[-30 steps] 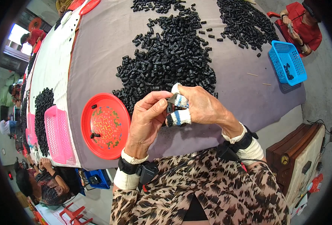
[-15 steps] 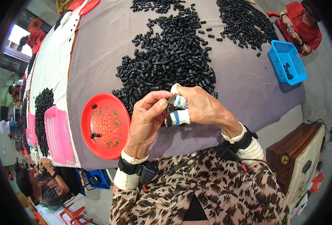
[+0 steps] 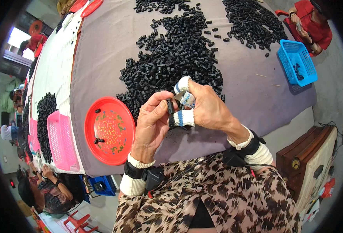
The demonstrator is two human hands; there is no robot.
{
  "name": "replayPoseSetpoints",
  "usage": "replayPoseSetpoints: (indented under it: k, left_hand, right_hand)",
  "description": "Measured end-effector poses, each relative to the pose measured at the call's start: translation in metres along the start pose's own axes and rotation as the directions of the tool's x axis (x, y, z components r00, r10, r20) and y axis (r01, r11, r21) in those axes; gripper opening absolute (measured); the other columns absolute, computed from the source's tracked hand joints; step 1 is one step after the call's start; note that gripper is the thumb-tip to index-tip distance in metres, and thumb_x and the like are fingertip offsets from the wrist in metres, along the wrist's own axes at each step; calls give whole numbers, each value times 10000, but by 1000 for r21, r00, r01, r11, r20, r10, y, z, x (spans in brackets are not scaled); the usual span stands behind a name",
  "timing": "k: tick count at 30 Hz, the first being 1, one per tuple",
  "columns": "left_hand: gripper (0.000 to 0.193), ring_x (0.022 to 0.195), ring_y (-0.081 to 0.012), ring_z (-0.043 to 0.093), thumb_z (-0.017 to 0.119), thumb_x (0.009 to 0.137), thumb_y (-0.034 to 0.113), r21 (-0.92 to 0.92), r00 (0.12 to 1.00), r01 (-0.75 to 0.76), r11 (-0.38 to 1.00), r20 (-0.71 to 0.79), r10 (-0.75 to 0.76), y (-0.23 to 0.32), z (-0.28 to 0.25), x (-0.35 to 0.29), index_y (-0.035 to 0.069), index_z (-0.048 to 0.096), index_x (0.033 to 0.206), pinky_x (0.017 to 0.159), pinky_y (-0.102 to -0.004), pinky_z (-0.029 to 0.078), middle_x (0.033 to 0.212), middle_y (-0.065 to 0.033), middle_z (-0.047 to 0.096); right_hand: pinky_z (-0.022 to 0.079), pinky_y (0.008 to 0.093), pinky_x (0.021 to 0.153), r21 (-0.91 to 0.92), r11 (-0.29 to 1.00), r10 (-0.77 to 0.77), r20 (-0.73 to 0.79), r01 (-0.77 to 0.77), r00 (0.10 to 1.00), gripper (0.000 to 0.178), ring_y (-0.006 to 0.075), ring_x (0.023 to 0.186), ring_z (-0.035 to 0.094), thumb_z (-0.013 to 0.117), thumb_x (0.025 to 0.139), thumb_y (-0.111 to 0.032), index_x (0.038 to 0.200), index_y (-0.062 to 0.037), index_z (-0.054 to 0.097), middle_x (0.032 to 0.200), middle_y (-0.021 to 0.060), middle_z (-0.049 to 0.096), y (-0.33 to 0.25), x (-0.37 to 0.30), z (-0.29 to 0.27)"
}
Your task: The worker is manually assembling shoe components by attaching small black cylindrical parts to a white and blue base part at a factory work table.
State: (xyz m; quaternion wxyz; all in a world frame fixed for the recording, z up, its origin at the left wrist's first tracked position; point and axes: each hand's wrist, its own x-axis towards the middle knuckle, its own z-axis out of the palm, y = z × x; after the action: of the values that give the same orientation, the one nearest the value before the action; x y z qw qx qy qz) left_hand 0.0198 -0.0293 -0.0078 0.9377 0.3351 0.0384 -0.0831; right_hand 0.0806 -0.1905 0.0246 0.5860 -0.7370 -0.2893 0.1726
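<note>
Between the thumb and fingers of my left hand (image 3: pixel 152 118) is a small black plastic part (image 3: pixel 170 105), held upright. My right hand (image 3: pixel 212 108) has white knit covers with blue stripes on its thumb and a finger. It is closed around a small knife, whose thin greyish blade (image 3: pixel 179 95) points at the black part; the handle is mostly hidden. Both hands are close together at the near edge of a large pile of similar black parts (image 3: pixel 175 58). A red round tray (image 3: pixel 95 149) left of my left hand holds a few black parts.
A blue basket (image 3: pixel 297 62) with some black parts stands at the right edge of the grey cloth (image 3: pixel 253 101), near two thin sticks (image 3: pixel 261 75). Pink baskets (image 3: pixel 63 139) line the left side. Co-workers sit at left and far right. A wooden cabinet (image 3: pixel 291 155) stands at right.
My right hand has shifted slightly, its covered thumb lifting apart from my left fingers. The black part in my left hand now shows more upright, and the blade is drawn a little away.
</note>
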Motion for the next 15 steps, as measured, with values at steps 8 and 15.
replayPoseSetpoints:
  k: [8, 15]
  left_hand:
    - [226, 851, -144, 604, 566, 864, 101, -16, 997, -13, 1000, -70, 12, -4, 9, 2, 44, 478, 1064, 781, -302, 513, 943, -61, 598]
    - [309, 829, -120, 594, 593, 754, -26, 234, 982, -78, 969, -151, 116, 0, 23, 2, 6, 476, 1038, 757, -252, 492, 923, -80, 600]
  right_hand:
    - [476, 267, 546, 46, 989, -136, -47, 138, 990, 346, 137, 589, 598, 655, 676, -42, 1002, -26, 540, 689, 106, 615, 1, -2, 5]
    - [489, 301, 542, 18, 986, -165, -51, 166, 985, 305, 206, 609, 636, 648, 670, -34, 949, -10, 526, 711, 144, 633, 3, -1, 7]
